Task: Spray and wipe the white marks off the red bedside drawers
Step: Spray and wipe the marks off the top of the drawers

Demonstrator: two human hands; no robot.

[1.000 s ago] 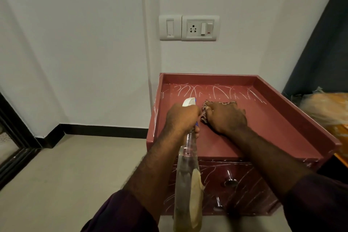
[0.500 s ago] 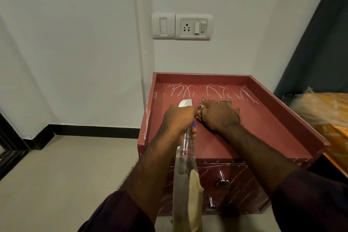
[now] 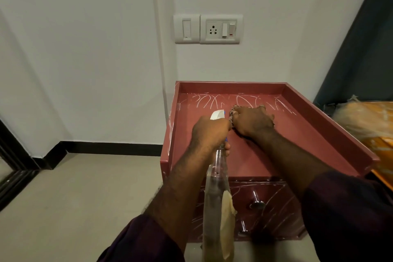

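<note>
The red bedside drawers [image 3: 319,134] stand against the white wall, with a raised rim round the top. White marks [image 3: 210,101] streak the back of the top and also the drawer fronts [image 3: 274,204]. My left hand [image 3: 209,132] grips the neck of a clear spray bottle [image 3: 217,193], whose white nozzle [image 3: 217,115] points at the back of the top. My right hand [image 3: 251,121] lies on the top and holds a patterned cloth [image 3: 232,112], pressing it down just in front of the marks. Most of the cloth is hidden under the hand.
Two metal knobs [image 3: 256,203] stick out of the drawer fronts. A switch and socket plate [image 3: 208,28] is on the wall above. A dark curtain [image 3: 361,49] and an orange wrapped bundle [image 3: 370,125] are on the right. Grey floor [image 3: 74,198] lies to the left.
My right hand has slid the cloth slightly toward the back of the top, closer to the marks. My left hand and the bottle keep the same pose. My head has shifted a little.
</note>
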